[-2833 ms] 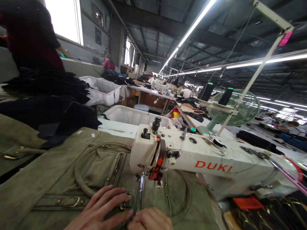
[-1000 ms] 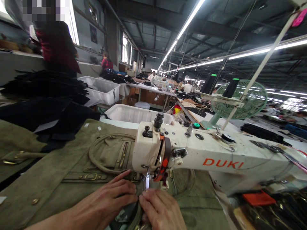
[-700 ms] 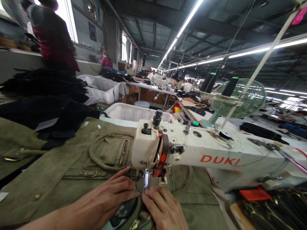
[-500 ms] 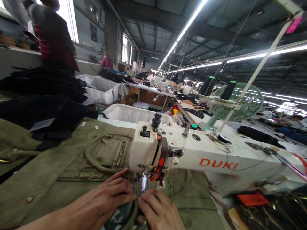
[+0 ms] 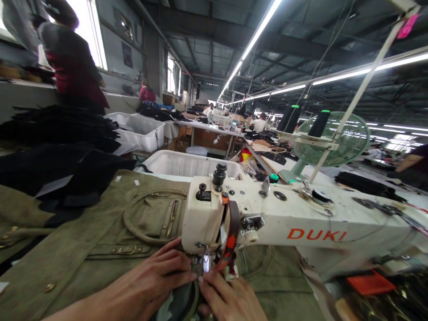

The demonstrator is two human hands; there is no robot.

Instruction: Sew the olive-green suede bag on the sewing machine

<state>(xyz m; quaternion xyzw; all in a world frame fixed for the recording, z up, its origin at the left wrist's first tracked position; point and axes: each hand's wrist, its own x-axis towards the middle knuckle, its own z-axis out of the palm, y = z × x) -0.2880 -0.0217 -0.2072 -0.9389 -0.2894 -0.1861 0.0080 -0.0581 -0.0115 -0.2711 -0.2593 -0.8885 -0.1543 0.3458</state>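
An olive fabric bag piece (image 5: pixel 103 232) with round handles, zips and brass buckles lies under the head of a white sewing machine (image 5: pixel 267 209). My left hand (image 5: pixel 160 276) rests on it left of the presser foot (image 5: pixel 206 262), fingers stretched out and lying flat. Just right of the foot, my right hand (image 5: pixel 230 294) has its fingers bent together, pinching the olive piece at the stitching spot. A rounded olive handle (image 5: pixel 192 298) passes between the hands. The needle tip and the exact seam are too small to make out.
Dark cut fabric (image 5: pixel 60 129) is piled at the left. White plastic bins (image 5: pixel 157 162) stand behind the machine. Thread cones (image 5: pixel 289 119) and a green fan (image 5: pixel 347 138) are at the right. An orange tray (image 5: pixel 371 282) sits low right. A person (image 5: pixel 67 67) stands at the far left.
The view has shifted slightly, so the machine appears a little lower and further right. Both hands stay beside the presser foot. An arm has appeared at the far right edge.
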